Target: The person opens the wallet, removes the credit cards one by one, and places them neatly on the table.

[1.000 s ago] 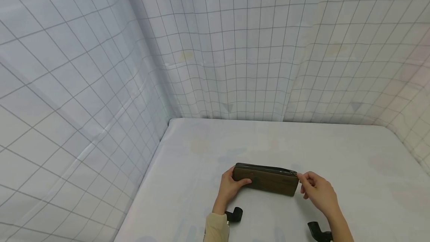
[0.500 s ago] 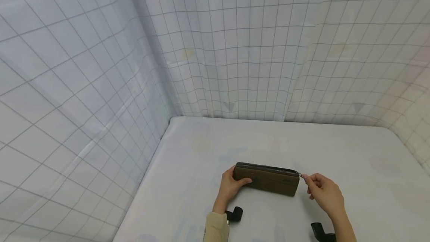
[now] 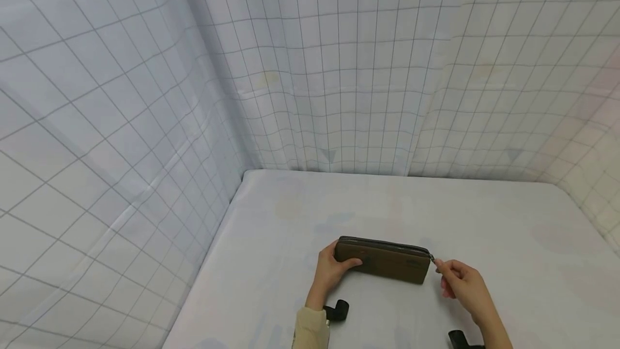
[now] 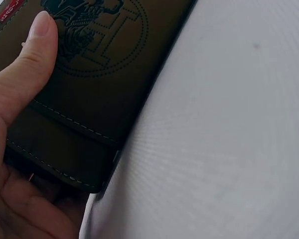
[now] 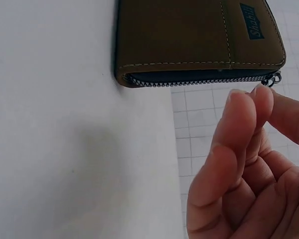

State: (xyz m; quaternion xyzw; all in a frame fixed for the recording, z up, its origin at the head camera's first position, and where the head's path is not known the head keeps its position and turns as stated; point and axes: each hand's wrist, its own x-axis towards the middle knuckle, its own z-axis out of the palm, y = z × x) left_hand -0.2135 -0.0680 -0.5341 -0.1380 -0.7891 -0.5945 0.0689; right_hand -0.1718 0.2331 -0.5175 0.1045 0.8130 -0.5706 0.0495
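Gripping the left end of a brown zip wallet (image 3: 382,264), the left hand (image 3: 331,271) emerges from a pale sleeve (image 3: 311,326) with its thumb (image 4: 34,57) laid flat over the near face and its other fingers tucked behind. The left wrist view shows that thumb beside a stamped emblem (image 4: 102,40), just to the right of a small red tag (image 4: 11,10). The wallet stands on a long edge at the white table (image 3: 271,220), zipped side up and dipping slightly toward the right; whether its whole lower edge touches the cloth cannot be told. By its look it should be light, firm in the panels yet able to flex a little, smooth enough to slide under a loose touch and hardly fragile. The left end offers a sound hold, since a thumb there braces the body and keeps off the zipper teeth (image 5: 199,82). At the right end, near a blue label (image 5: 252,22), a metal zip pull (image 5: 274,79) hangs at the corner. The right hand (image 3: 464,286) pinches it between thumb and forefinger, the remaining fingers bent below. Being small and hard, the pull probably calls for a fingertip pinch, drawn along the teeth rather than sideways.
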